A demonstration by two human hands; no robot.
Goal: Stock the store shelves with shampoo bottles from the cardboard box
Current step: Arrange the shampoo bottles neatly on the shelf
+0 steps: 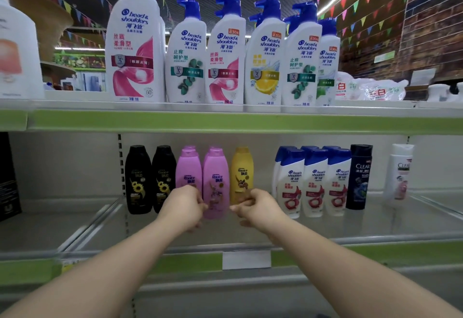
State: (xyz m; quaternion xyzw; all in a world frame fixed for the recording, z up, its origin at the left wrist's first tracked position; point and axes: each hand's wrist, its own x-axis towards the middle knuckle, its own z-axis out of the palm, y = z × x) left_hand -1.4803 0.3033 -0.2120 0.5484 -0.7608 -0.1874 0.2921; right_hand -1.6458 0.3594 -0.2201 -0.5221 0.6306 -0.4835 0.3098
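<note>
Flanking a pink bottle [216,179], left hand [184,208] and right hand [258,208] hover, fingers curled (grip impossible to tell).

Pump bottles [135,49] say head & shoulders; pink bottles [216,167] say Rejoice.

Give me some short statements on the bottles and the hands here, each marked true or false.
1. The black bottles stand left of the pink bottles. True.
2. The pump bottles on the upper shelf have blue pumps. True.
3. The yellow bottle stands beside the pump bottles. False: it stands on the lower shelf.
4. Both hands reach to the upper shelf. False: the left hand and right hand are low, at the pink and yellow bottles.
</note>
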